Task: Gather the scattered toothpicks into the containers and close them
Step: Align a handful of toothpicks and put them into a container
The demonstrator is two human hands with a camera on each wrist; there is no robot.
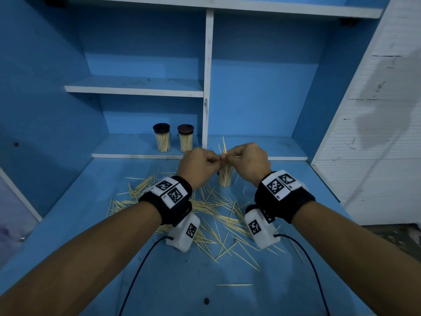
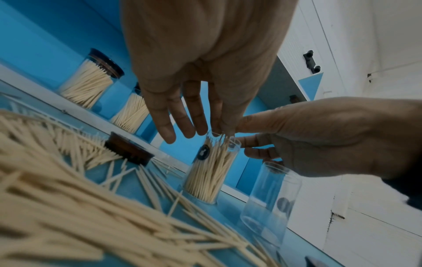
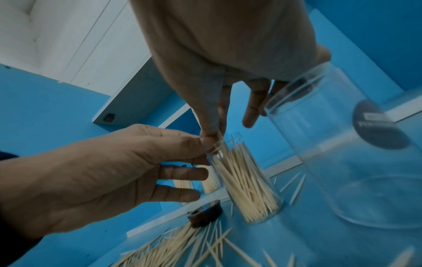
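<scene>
- Above the open jar (image 1: 225, 176), both hands meet at its mouth: the left hand (image 1: 198, 167) and the right hand (image 1: 247, 161) each pinch the same small bunch of toothpicks (image 1: 224, 148) between thumb and forefinger, the other fingers loosely spread.
- The jar stands upright on the blue desk (image 1: 91, 224), already fairly full, with the bunch's lower ends just inside its rim in the wrist views.
- Just right of that jar stands an empty jar (image 2: 269, 196), also open; left of it lies a dark lid (image 2: 128, 150) among the loose toothpicks (image 1: 211, 215), which spread across the desk in front of it.
- Behind the jar, on the low shelf, two full jars (image 1: 162, 139) are already capped.
- To do this step well, I would square the bunch upright over the mouth, let the tips go well inside before loosening either pinch, and release gently so none catch the rim.
- The jar looks light and could tip; keep sideways pressure off it.
- Much of the pile remains, so the task seems about half done.
</scene>
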